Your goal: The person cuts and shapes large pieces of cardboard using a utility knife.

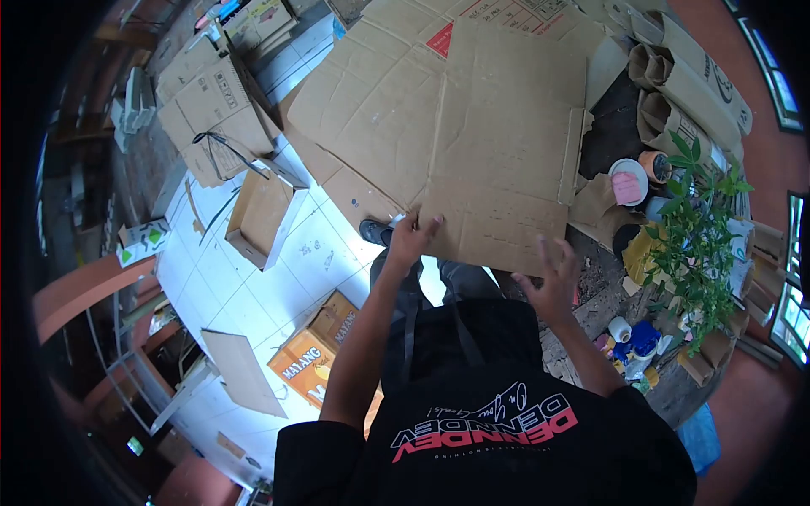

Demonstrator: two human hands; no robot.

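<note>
A large sheet of brown cardboard (506,126), creased and with one flap folded over, spreads out in front of me on top of other cardboard. At its near left corner, my left hand (413,240) is closed on the edge, the thumb lying over the top face. A small white bit shows beside those fingers, too small to name. My right hand (553,278) is at the near right edge with fingers apart and curved, fingertips over the board and the thumb close to the edge. Nothing shows between them.
Left on the white tiles lie a shallow cardboard tray (263,211), flattened boxes (211,114) and an orange printed carton (304,363). At right stand a leafy plant (696,244), rolled paper sacks (688,76), a white round container (629,173) and a blue item (644,337).
</note>
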